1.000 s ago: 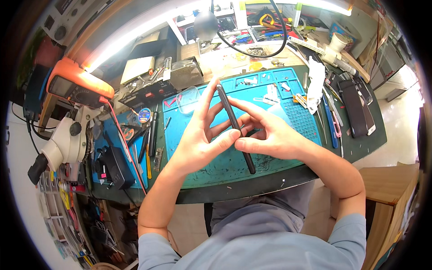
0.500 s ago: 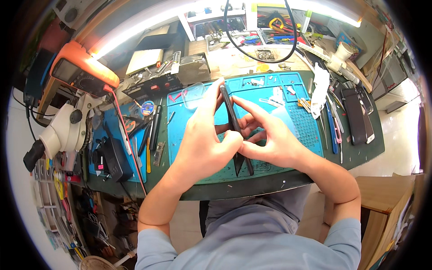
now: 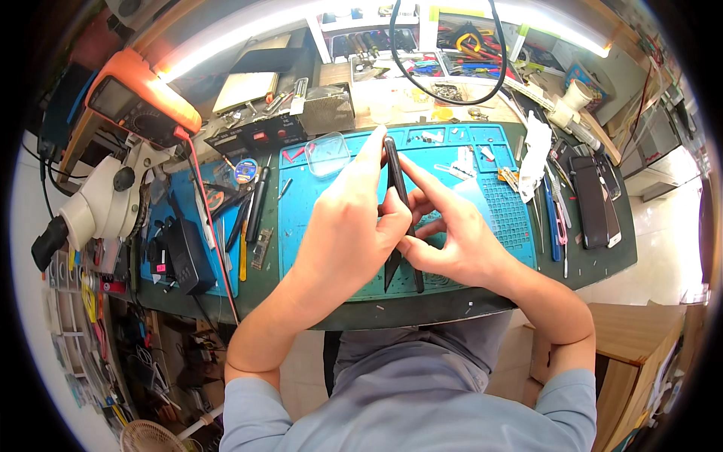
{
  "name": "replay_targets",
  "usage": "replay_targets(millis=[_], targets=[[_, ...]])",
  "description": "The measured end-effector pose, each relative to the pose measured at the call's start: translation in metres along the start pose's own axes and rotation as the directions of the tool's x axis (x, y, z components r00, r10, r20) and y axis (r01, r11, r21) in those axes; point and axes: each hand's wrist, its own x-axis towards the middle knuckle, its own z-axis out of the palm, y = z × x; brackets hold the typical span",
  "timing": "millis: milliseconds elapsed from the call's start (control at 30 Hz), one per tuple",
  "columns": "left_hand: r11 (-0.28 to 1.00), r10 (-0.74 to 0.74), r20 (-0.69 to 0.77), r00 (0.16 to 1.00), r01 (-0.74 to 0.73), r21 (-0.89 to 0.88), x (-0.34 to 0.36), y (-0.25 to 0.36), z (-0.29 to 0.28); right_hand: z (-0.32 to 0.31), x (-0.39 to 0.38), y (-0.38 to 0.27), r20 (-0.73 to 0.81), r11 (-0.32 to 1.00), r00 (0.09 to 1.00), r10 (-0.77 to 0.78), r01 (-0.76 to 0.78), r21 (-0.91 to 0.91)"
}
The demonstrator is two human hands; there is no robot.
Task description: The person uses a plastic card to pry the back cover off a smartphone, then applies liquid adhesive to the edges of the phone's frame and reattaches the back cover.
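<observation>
A dark, thin slab that looks like a phone (image 3: 396, 172) is held up edge-on over the blue repair mat (image 3: 295, 218). At its lower end a thin black sheet or panel (image 3: 392, 273) stands apart from it at a narrow angle. My left hand (image 3: 343, 218) grips the left side, thumb pressed near the middle and fingers reaching to the upper end. From the right, my right hand (image 3: 459, 241) holds it, its thumb low and its forefinger near the top. The phone's broad faces are turned out of sight, and some fingertips are hidden behind it.
A clear plastic box (image 3: 328, 154) lies on the mat's upper left. Right of the mat are tweezers, a blue-handled tool (image 3: 552, 226) and dark phones (image 3: 591, 200). On the left stand an orange multimeter (image 3: 139, 98), a microscope (image 3: 105, 200) and a black box (image 3: 190, 256).
The view has shifted slightly. My left thumb has moved up along the phone, away from my right thumb. Both hands still hold it edge-on.
</observation>
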Motion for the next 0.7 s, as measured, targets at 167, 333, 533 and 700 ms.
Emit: replay_targets(millis=[167, 333, 533, 700], targets=[[0.999, -0.001, -0.028, 1.0, 0.002, 0.045, 0.0011, 0.0008, 0.0013, 0.0001, 0.0001, -0.0011, -0.001, 1.0, 1.0, 0.007, -0.007, -0.019], [0.995, 0.012, -0.055, 0.998, -0.007, 0.099, 0.0013, 0.0011, 0.0026, 0.0015, -0.0001, 0.0023, -0.013, 1.0, 1.0, -0.013, 0.013, -0.018], [0.999, -0.042, -0.041, 0.998, 0.042, -0.002, 0.0052, 0.0027, 0.0017, 0.0011, -0.0009, 0.0038, -0.016, 1.0, 1.0, -0.018, 0.018, -0.01], [0.999, -0.04, -0.061, 0.997, 0.042, 0.021, 0.0067, -0.0006, 0.0032, 0.0024, -0.0024, 0.004, -0.029, 0.999, 0.999, -0.027, 0.026, -0.044]])
